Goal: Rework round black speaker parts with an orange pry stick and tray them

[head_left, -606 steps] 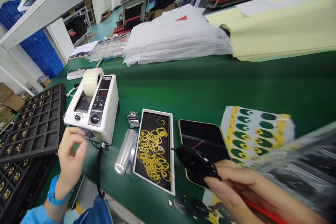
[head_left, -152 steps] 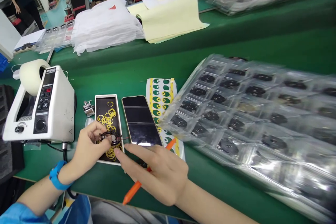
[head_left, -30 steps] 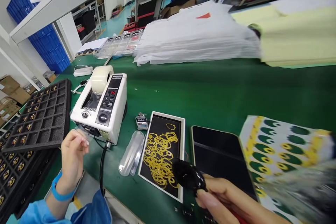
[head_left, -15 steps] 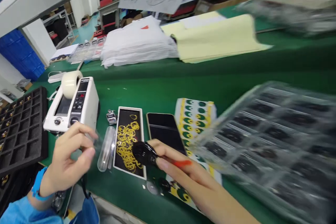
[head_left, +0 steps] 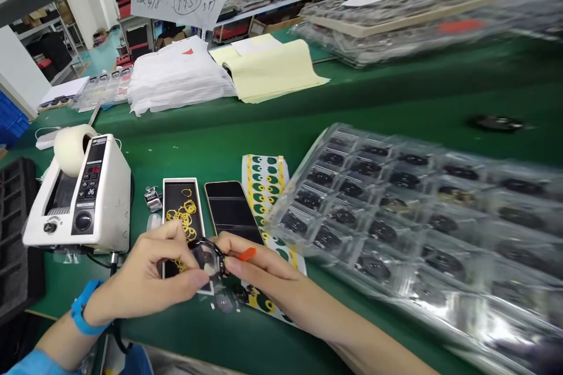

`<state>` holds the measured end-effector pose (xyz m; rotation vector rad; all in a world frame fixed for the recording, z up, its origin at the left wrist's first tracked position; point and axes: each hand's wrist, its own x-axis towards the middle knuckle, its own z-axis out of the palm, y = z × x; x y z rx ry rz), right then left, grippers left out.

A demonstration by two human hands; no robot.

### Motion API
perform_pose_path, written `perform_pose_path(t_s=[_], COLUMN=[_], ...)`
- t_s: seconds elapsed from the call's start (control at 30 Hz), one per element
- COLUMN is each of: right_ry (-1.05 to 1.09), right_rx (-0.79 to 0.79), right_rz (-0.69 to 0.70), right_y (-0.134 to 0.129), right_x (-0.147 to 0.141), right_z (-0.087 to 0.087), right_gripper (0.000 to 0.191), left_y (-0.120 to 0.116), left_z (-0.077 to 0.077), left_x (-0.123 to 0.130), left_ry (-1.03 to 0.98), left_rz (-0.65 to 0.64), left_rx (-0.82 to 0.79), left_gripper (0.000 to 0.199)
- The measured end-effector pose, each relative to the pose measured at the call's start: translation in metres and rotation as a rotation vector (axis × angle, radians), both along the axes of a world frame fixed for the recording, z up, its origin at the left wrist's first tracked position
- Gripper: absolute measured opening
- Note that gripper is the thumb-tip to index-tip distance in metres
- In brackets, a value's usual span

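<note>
The right hand's (head_left: 259, 269) thumb and forefinger pinch the rim of a glossy black rounded part (head_left: 218, 251), and an orange-red pen-like stick (head_left: 247, 254) shows between its fingers. The left hand's (head_left: 153, 272) thumb and bent forefinger meet a piece of clear, film-like material (head_left: 204, 258) at the part's nine o'clock side; I cannot tell whether they are pressed together on it. The part sits between both hands, above the near end of a white-rimmed, black-floored tray (head_left: 180, 180) of thin yellow rings (head_left: 187, 211).

The step in hand looks like bringing the clear piece to the part's face; the next move seems to call for lining up its edges while the right pinch stays steady.

Farther out from the part, a black-screened phone (head_left: 232, 208) lies at one o'clock, a large clear plastic blister tray (head_left: 285, 204) at three, a small clear disc (head_left: 224, 303) at six, and a white tape dispenser (head_left: 112, 202) towards ten.
</note>
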<state>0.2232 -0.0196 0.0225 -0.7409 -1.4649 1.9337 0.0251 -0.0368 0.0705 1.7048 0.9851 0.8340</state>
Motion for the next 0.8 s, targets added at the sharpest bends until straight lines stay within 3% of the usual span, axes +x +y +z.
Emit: perform_pose_path(t_s=[0.17, 0.47, 0.8], right_ry=[-0.059, -0.105, -0.018], right_rx=[-0.008, -0.010, -0.018], right_rz=[0.023, 0.090, 0.045], right_y=[-0.002, -0.003, -0.002], right_x=[0.002, 0.004, 0.005], right_z=[0.003, 0.007, 0.003], right_gripper=[0.053, 0.056, 0.051], left_y=[-0.001, 0.006, 0.007], left_z=[0.003, -0.007, -0.009], left_x=[-0.001, -0.001, 0.001], left_ry=[-0.036, -0.012, -0.080], left_rz=[-0.084, -0.036, -0.013], left_rx=[0.008, -0.058, -0.149], left_gripper=[0.020, 0.026, 0.033])
